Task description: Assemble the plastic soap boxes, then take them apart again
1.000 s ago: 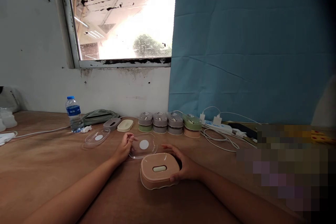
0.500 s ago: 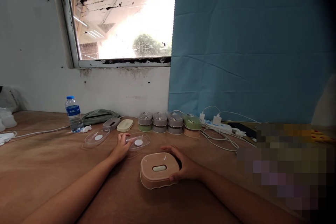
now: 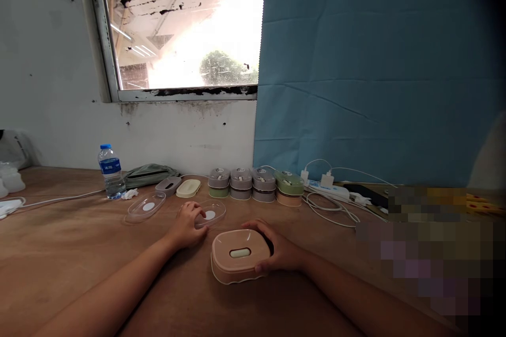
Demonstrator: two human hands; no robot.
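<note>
A peach-coloured oval box (image 3: pixel 233 243) with a cream insert in its top sits on the table before me. My right hand (image 3: pixel 281 248) wraps round its right side, thumb at the front and fingers behind. Farther back and left, a clear plastic lid (image 3: pixel 216 210) with a round white sticker lies on the table. My left hand (image 3: pixel 190 226) rests at the lid's left edge, thumb and fingers apart; whether it touches the rim is hard to see. A second clear lid (image 3: pixel 136 213) lies beyond it to the left.
Stacked grey and green boxes (image 3: pixel 241 181) line the back. Left of them lie a cream insert (image 3: pixel 188 188), a grey box top (image 3: pixel 168 186), a green pouch (image 3: pixel 150 174) and a water bottle (image 3: pixel 111 174). Cables and a power strip (image 3: pixel 328 188) are at the right.
My left hand has drawn back slightly towards me, its thumb coming away from the lid's surface. The clear lid stays nearly in place. My right hand and the peach box have not moved.
</note>
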